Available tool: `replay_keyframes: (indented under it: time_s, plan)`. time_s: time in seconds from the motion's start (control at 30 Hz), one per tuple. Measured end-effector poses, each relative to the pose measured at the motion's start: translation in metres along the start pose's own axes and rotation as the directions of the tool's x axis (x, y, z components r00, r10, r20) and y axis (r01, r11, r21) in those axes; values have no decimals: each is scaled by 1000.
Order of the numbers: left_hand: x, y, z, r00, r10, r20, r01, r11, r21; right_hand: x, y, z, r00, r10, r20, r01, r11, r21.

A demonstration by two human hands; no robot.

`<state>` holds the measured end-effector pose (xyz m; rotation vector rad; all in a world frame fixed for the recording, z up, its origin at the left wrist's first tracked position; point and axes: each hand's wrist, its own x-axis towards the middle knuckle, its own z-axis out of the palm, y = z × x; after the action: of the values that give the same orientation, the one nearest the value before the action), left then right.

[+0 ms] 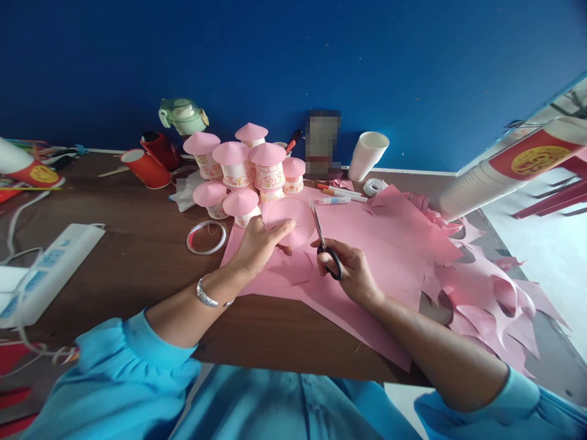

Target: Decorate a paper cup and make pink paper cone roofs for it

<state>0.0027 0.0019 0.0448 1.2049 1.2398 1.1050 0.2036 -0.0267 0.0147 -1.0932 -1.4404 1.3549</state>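
My left hand (265, 239) pinches a pink paper circle (296, 215) by its near left side, thumb on top. My right hand (348, 263) grips black-handled scissors (331, 260), fingers in the loops. The scissor blades point away from me, close against the circle's right edge; whether they touch it I cannot tell. Beneath both hands lie large pink paper sheets (367, 256). Just beyond my left hand stands a cluster of decorated paper cups with pink cone roofs (230, 154), some stacked on others.
Pink paper scraps (490, 305) heap at the right, beside a long stack of cups (495, 177). Markers (342, 192), a tape roll (376, 187) and white cups (368, 156) stand behind. Left are another tape roll (206, 237), a red cup (145, 168) and a power strip (55, 269).
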Motion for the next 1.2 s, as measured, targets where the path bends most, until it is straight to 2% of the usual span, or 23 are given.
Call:
replay_keyframes:
  time_s: [0.6,0.77,1.07,1.2]
  plan:
    - [2,14,-2,999,-26,-33,26,1000,0,1,-2,-2,1000,5,12,-5,1000,14]
    - [2,16,-3,1000,-25,-15,26,999,19,1,-2,-2,999,35,7,-35,998,46]
    - [6,-2,-6,1000,-13,24,15,999,-50,8,12,-3,990,41,-136,-5,967,254]
    - [4,-2,-4,990,-39,136,41,999,-13,10,11,-1,986,107,-131,-55,936,348]
